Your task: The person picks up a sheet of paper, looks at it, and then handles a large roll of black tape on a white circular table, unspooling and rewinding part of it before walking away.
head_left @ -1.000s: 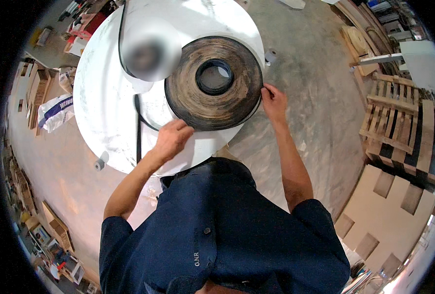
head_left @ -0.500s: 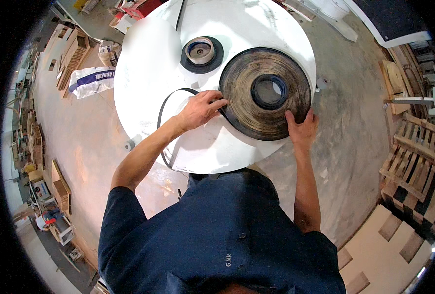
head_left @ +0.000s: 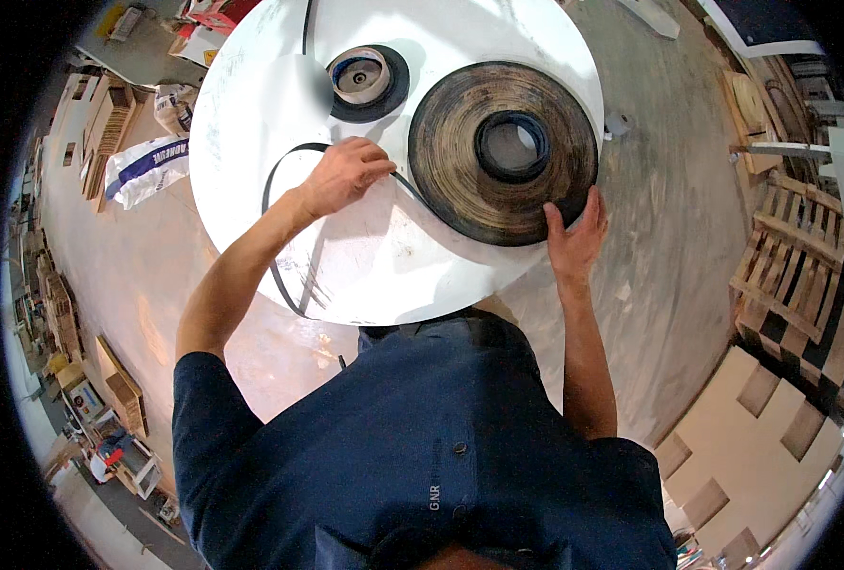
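Note:
A large coil of dark, flat strip (head_left: pixel 450 161) lies on a round white turntable-like top (head_left: pixel 384 275). My right hand (head_left: pixel 577 237) grips its near right edge, thumb on the upper face and fingers along the rim. Left of the coil, my left hand (head_left: pixel 348 176) pinches the loose strip (head_left: pixel 411 190) that comes off the coil's side. Beyond this hand the strip curves round in a wide loop on the white top. Farther back sits a smaller dark roll (head_left: pixel 398 98) around a pale ring-shaped hub.
At left, a white and blue bag (head_left: pixel 151 171) lies near stacked boards (head_left: pixel 108 133). Wooden pallets (head_left: pixel 793 275) and a notched, tan board (head_left: pixel 755 437) are at right. A dark strip (head_left: pixel 307 28) runs across the far side of the top.
My left hand has moved left, away from the coil, drawing out a length of strip. My right hand stays at the coil's rim. The whole view has shifted slightly.

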The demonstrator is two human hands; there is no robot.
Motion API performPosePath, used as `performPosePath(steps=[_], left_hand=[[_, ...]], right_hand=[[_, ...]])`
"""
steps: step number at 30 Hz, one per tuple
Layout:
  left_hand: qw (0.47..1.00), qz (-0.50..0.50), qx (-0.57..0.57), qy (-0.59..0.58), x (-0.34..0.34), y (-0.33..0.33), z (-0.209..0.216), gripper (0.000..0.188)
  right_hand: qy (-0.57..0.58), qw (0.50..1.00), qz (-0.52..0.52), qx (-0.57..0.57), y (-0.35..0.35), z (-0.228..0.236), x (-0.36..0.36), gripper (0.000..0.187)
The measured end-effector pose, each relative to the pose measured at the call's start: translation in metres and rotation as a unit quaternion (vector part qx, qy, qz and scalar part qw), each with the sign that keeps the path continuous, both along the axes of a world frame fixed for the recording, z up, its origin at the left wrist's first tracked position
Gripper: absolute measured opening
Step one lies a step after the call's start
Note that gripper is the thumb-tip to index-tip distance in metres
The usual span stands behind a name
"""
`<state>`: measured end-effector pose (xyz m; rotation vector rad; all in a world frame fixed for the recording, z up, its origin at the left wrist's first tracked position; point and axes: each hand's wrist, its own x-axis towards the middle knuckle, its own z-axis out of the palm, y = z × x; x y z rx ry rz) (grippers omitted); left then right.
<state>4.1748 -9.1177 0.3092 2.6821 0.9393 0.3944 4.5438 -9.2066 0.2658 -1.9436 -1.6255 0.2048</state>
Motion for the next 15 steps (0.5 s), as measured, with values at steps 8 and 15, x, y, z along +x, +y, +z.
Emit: performPosePath(steps=[8, 15], left_hand=[[0.999, 0.017, 0.012, 0.042, 0.006, 0.023, 0.003, 0.011], [0.998, 0.052, 0.028, 0.026, 0.002, 0.034, -0.005, 0.011]], right_hand=[[0.025, 0.997, -0.005, -0.067, 0.006, 0.019, 0.0, 0.071], [-0.126, 0.98, 0.134, 0.072, -0.007, 0.026, -0.033, 0.06]])
